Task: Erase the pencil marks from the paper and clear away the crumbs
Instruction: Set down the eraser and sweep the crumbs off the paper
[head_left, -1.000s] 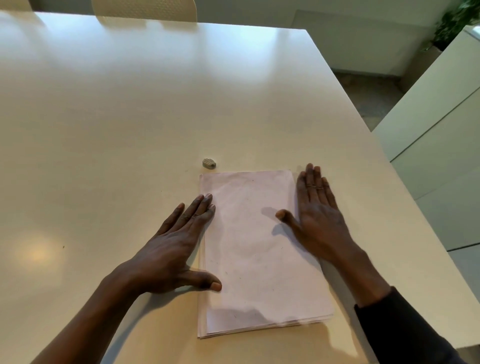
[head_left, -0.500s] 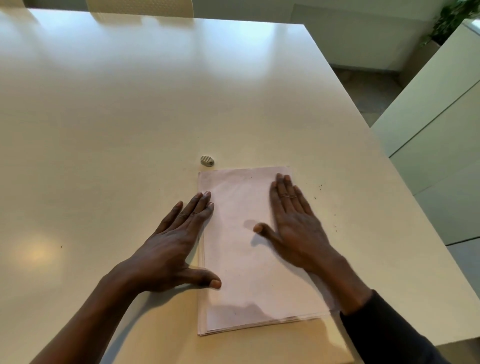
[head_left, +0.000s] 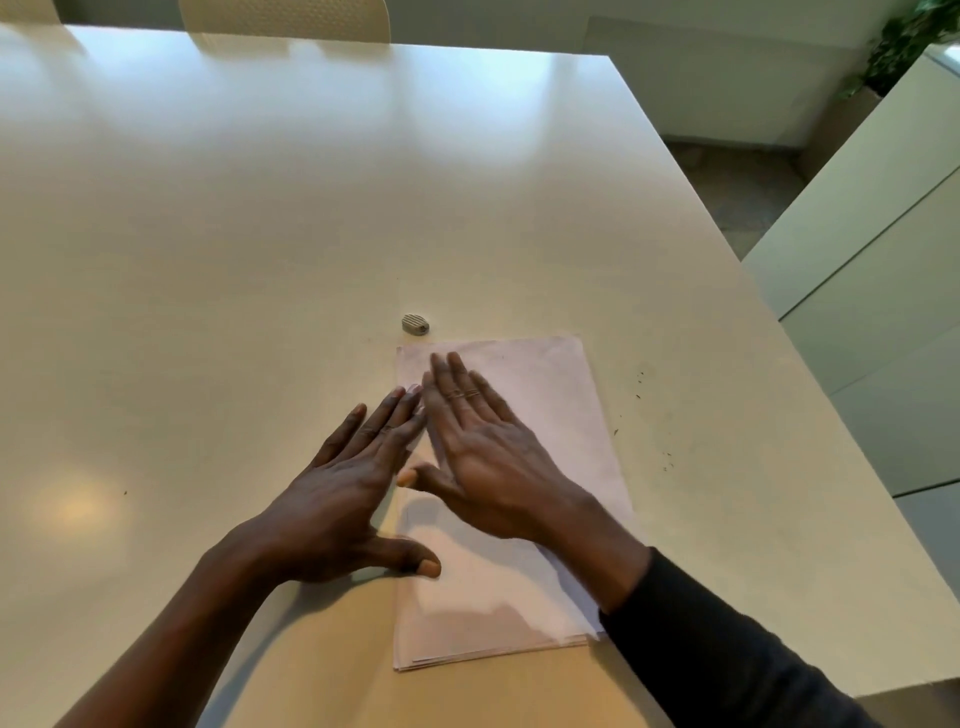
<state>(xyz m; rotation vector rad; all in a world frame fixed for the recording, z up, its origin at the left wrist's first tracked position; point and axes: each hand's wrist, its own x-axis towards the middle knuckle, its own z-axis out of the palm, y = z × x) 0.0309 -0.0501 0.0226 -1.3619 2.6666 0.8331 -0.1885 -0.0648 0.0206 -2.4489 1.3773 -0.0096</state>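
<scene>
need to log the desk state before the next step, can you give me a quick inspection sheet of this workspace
surface: pale table, glossy, glare patches
job's things: stack of paper near front edge; eraser just beyond its far left corner, untouched
clutter: dark crumbs on table right of paper
grippers: left hand flat, holding paper's left edge; right hand flat on paper, both empty
cables: nothing seen
surroundings: chair at far side, cabinet and plant to the right

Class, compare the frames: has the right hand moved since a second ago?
Yes. The right hand has swept leftward across the paper, from its right edge to its left side, nearer the eraser.
</scene>
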